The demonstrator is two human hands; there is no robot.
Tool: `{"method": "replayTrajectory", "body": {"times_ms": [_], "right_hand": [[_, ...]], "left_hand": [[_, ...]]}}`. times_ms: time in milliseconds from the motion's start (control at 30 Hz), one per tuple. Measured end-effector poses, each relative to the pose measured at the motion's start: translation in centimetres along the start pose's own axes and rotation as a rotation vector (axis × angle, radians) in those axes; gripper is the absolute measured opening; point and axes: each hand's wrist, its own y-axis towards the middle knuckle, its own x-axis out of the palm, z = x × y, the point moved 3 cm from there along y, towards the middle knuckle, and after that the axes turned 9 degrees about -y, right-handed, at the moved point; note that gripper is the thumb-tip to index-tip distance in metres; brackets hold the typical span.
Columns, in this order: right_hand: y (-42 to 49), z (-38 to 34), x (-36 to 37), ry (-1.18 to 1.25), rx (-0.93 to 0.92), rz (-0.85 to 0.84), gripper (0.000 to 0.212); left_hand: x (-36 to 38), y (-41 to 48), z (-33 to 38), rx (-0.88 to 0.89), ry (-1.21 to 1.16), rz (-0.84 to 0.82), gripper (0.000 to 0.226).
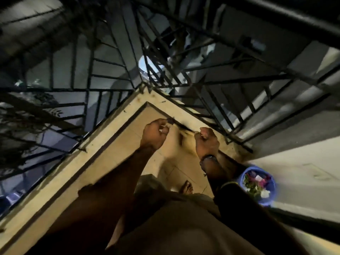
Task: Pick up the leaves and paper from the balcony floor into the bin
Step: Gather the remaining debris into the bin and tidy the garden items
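Observation:
I look down into a corner of the balcony. My left hand (pixel 155 134) has its fingers curled and pinches a small dark leaf (pixel 170 121) at its fingertips. My right hand (pixel 207 141) is curled too and pinches the end of a thin dark twig or leaf stem (pixel 185 128) that stretches between both hands, blurred by motion. A blue bin (pixel 270 196) stands at the right beside my right forearm, holding green leaves and bits of pink and white paper.
The tiled balcony floor (pixel 176 162) is bounded by a cream raised kerb (pixel 117 118) that meets in a corner ahead. Black metal railing (pixel 217 100) rises above the kerb on both sides. My bare foot (pixel 186 187) stands on the tiles. A pale wall (pixel 303 172) lies to the right.

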Motion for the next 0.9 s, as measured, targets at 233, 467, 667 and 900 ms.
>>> {"method": "replayTrajectory", "body": {"times_ms": [233,467,667,900], "right_hand": [[-5.2,-5.5,2.0,0.022,-0.157,-0.163,0.028],[-13.0,-10.8,6.6,0.146,-0.271,-0.381,0.025],[-21.1,-14.5,12.5,0.143,-0.421,-0.634,0.017],[-30.0,-18.5,20.4,0.045,-0.575,-0.992,0.016]], "left_hand": [[-5.6,-6.6,-2.5,-0.144,-0.228,0.268,0.026],[-12.6,-15.4,-6.7,-0.251,-0.347,0.532,0.023],[-18.3,-24.3,-10.3,-0.377,-0.393,0.842,0.022],[-22.6,-34.0,-13.8,-0.581,-0.458,1.264,0.023]]}}
